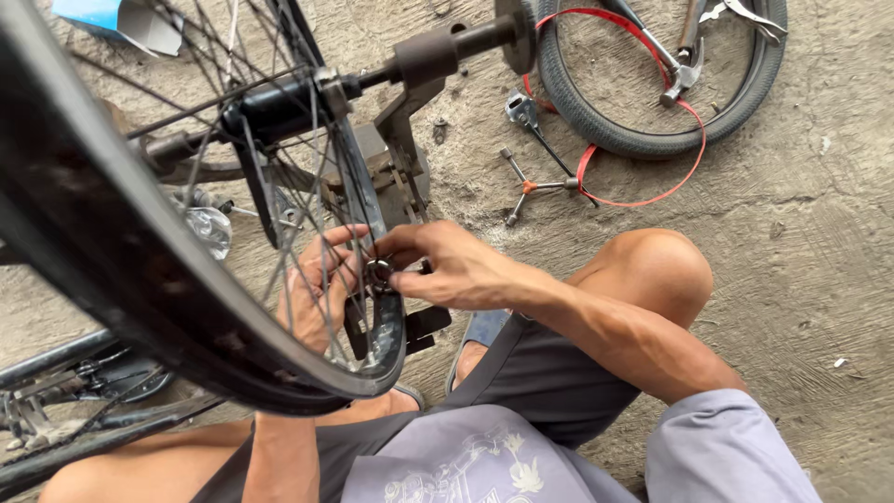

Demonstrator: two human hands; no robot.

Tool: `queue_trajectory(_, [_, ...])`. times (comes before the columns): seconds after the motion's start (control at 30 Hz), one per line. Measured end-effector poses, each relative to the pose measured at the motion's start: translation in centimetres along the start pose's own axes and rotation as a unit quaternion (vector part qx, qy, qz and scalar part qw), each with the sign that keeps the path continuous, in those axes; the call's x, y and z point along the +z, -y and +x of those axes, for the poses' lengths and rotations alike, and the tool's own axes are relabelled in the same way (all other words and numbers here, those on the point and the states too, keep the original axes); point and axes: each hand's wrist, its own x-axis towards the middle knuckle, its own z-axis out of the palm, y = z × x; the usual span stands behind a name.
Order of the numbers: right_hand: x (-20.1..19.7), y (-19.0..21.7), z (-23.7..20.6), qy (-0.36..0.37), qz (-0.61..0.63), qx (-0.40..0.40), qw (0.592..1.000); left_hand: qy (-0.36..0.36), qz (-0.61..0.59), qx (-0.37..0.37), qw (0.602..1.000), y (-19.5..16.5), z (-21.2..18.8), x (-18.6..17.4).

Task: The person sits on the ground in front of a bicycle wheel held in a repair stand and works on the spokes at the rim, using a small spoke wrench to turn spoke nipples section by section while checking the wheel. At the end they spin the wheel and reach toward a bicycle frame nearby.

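Note:
A black bicycle wheel with thin spokes fills the left of the view, and its dark hub sits on an axle up top. My left hand reaches from behind the spokes. Its fingers touch a small round metal part at the inner rim. My right hand pinches that same part from the right, fingers curled on it. My bent knee rises just right of the hands.
On the concrete floor lie a loose tyre with a red band, a three-way wrench, a hammer and pliers. A metal stand holds the axle. Bicycle frame parts are at lower left.

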Motion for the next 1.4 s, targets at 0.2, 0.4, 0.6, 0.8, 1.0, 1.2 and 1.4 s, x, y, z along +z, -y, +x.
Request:
queue_trajectory(0.2, [-0.5, 1.6, -0.3, -0.048, -0.151, -0.11, 0.981, 0.044, -0.117, -0.031, 0.992, -1.8, 0.1, 0.1])
queue_trajectory(0.4, [-0.3, 2.1, -0.1, -0.043, -0.046, 0.066, 0.996, -0.05, -0.034, 0.141, 0.988, -2.1, 0.1, 1.2])
queue_trajectory(0.6, [0.5, 1.0, 1.1, -0.076, -0.142, 0.061, 0.985, -0.018, -0.058, 0.154, 0.986, -2.4, 0.4, 1.3])
queue_trajectory(0.8, [-0.6, 0.6, 0.1, -0.006, -0.056, -0.068, 0.996, -0.014, 0.084, -0.032, 0.996, -2.1, -0.2, 1.6])
queue_trajectory(1.0, [0.7, 0.5, 1.1, -0.094, -0.18, 0.001, 0.979, 0.024, -0.086, 0.017, 0.996, -1.5, -0.1, 0.3])
queue_trajectory(1.2, [-1.1, 1.5, 0.3, 0.027, -0.124, -0.218, 0.968, -0.058, 0.007, 0.075, 0.995, -0.6, -1.1, 2.4])
queue_trajectory(1.4, [-0.2, 1.7, 0.4, -0.076, -0.097, 0.057, 0.991, 0.044, -0.019, 0.132, 0.99, -0.4, 0.1, -0.3])
